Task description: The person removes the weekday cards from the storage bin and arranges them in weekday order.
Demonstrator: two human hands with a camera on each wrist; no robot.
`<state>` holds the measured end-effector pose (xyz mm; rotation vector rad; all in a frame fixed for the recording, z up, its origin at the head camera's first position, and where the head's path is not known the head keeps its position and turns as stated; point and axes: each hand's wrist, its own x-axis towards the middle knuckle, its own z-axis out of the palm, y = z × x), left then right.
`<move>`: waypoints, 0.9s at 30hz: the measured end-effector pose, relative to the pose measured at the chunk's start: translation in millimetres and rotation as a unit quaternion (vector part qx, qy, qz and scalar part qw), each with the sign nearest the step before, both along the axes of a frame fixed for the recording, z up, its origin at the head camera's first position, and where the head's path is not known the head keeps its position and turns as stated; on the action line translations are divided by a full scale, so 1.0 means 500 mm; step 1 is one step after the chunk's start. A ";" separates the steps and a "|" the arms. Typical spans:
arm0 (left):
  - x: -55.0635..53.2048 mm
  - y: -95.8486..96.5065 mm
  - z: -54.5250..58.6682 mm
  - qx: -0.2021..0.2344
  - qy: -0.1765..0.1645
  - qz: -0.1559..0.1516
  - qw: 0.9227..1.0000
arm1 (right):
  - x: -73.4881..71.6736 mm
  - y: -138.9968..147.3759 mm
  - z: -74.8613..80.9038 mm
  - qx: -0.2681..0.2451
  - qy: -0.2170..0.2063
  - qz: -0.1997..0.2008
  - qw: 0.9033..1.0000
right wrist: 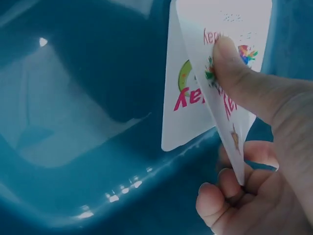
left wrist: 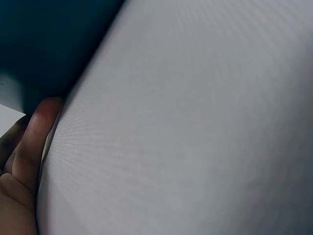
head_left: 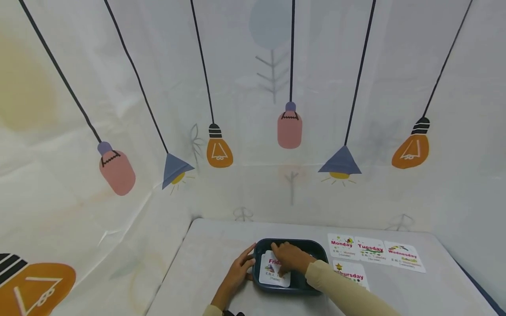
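Note:
A dark teal tray (head_left: 302, 290) lies on the table, holding white cards. My right hand (head_left: 294, 258) reaches into it and grips a white card with "Friday" (head_left: 270, 276) in pink letters. In the right wrist view, the thumb presses on the face of this bent card (right wrist: 249, 22) while curled fingers hold its lower edge. Another card (right wrist: 182, 128) with pink lettering lies beneath it, partly covered. My left hand (head_left: 238, 271) rests against the tray's left side with fingers extended. The left wrist view shows its fingers (left wrist: 36, 129) touching the tray wall (left wrist: 46, 44).
Right of the tray, the Monday card (head_left: 342, 245), Tuesday card (head_left: 369, 250) and Wednesday card (head_left: 404, 256) form a row. Below Monday lies the Thursday card (head_left: 351, 273), partly hidden by the right sleeve. A pale curtain (head_left: 245, 188) printed with lamps hangs behind the white table (head_left: 213, 245).

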<state>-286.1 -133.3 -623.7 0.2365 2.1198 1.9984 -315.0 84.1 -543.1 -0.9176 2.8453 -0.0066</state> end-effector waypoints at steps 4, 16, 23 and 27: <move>0.002 0.000 -0.005 -0.003 0.003 -0.003 1.000 | -0.005 0.018 0.001 -0.095 -0.080 -0.034 0.992; -0.002 -0.002 -0.003 -0.012 0.010 0.001 1.000 | -0.005 0.088 -0.007 -0.378 -0.099 -0.083 0.917; 0.003 0.001 -0.001 -0.012 0.002 0.009 1.000 | 0.031 0.148 -0.003 -0.493 -0.174 -0.129 0.843; 0.006 0.000 0.003 -0.016 0.007 0.009 1.000 | 0.050 0.192 0.003 -0.529 -0.180 -0.195 0.806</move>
